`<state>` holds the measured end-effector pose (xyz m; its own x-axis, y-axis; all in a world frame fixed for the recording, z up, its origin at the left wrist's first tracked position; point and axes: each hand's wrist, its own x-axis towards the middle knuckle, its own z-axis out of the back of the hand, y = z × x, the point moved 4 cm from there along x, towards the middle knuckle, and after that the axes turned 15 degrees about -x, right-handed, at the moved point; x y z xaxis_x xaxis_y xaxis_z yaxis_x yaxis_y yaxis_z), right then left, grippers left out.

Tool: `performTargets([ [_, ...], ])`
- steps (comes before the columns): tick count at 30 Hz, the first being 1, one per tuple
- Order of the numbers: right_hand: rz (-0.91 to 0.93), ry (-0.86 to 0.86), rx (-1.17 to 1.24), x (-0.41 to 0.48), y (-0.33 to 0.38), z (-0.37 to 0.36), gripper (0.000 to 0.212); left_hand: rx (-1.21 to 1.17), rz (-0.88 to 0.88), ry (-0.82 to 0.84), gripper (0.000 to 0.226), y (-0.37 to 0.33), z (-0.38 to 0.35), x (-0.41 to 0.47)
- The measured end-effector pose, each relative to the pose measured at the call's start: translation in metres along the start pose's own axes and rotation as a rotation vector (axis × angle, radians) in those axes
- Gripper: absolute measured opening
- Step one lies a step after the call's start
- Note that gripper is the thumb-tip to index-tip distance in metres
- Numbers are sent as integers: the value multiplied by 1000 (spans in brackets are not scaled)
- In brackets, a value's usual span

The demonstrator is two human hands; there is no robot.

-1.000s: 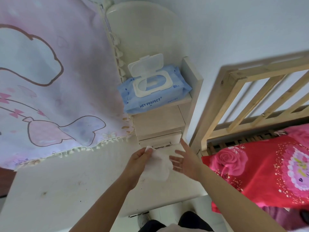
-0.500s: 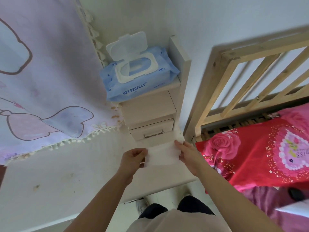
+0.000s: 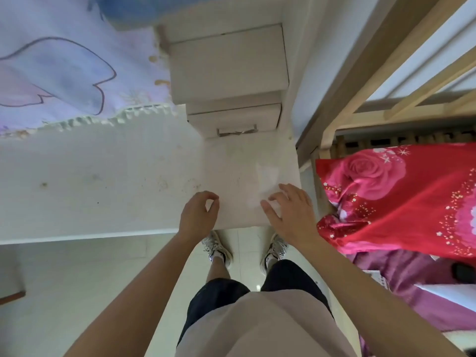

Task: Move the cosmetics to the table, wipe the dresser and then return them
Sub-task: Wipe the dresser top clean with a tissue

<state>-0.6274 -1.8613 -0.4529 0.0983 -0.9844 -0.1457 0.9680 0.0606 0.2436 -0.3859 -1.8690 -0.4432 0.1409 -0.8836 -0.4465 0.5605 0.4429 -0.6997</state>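
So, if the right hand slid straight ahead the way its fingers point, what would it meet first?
Past the wipe under the right hand, probably the small drawer at the back of the dresser, though depth is unclear.

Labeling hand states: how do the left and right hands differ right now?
The left hand has its fingers curled, thumb meeting index, with nothing visibly held; the right hand lies spread and flat. The right hand presses the wipe onto the dresser top; the left hand sits beside it, off the wipe. Both are near its front edge.
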Motion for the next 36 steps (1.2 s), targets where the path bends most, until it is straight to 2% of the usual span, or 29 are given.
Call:
performTargets([
  [2, -35, -109, 37, -5, -6, -13, 39, 127, -71, 18, 27, 12, -9, 0],
  [5, -58, -247, 45, 9, -5, -24, 32, 291, -231, -5, 32, 16, -16, -5],
  [10, -1, 9, -152, 37, 15, -61, 63, 341, -337, -39, 33, 20, -13, -4],
  [13, -25, 17, -260, 44, 16, -70, 70, 319, -400, -65, 31, 17, -3, 9],
  [17, -106, -17, -246, 52, 46, -78, 70, 200, -358, -180, 39, 16, 31, 36],
  [21, 63, -8, -250, 68, 115, -92, 65, 265, -267, -188, 45, 29, 65, 59],
  [25, 211, 17, -144, 84, 151, -84, 52, 421, -138, -81, 61, 51, 90, 74],
  [27, 75, -42, 138, 90, 137, -58, 46, 448, -115, -70, 66, 56, 97, 88],
  [29, -169, -215, 408, 93, 110, -25, 42, 467, -103, -96, 64, 58, 101, 98],
  [30, -280, -327, 466, 95, 94, -10, 41, 463, -90, -115, 62, 59, 102, 101],
  [31, -357, -431, 472, 98, 78, 3, 39, 452, -76, -137, 59, 59, 101, 103],
  [33, -394, -555, 399, 104, 52, 20, 37, 440, -56, -190, 55, 58, 96, 105],
  [36, -280, -492, 214, 113, 40, 12, 39, 428, -55, -242, 55, 59, 92, 109],
])
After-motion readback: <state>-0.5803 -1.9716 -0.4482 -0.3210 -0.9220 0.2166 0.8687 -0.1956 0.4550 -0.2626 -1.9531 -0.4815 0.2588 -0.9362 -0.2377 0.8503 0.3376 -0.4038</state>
